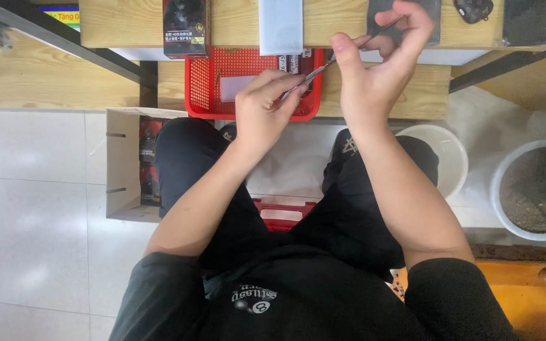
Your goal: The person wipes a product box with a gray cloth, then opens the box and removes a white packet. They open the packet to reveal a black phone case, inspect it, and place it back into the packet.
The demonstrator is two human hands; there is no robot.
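The left hand (263,110) pinches the lower end of one thin metal tool (314,74), a slim pair of tweezers or a rod, I cannot tell which. Its grip is closed tight round that end. The right hand (377,60) sits just beyond and above it, thumb up, its grip narrow around the tool's upper part, and something small and dark is tucked in the fingers; I cannot make out what.

Right behind the left grip lies one red mesh basket (203,82) on the wooden table (121,22). Past the right grip, along the table's far edge, stand one dark box (184,25), one pale grey card (280,25) and some dark flat pieces.

Below the hands, on the floor, there is one open cardboard box (121,164) to the left, one white bucket (447,155) and one white plant pot (532,189) to the right. The person's dark-trousered knees hide most of a second red basket (282,211).
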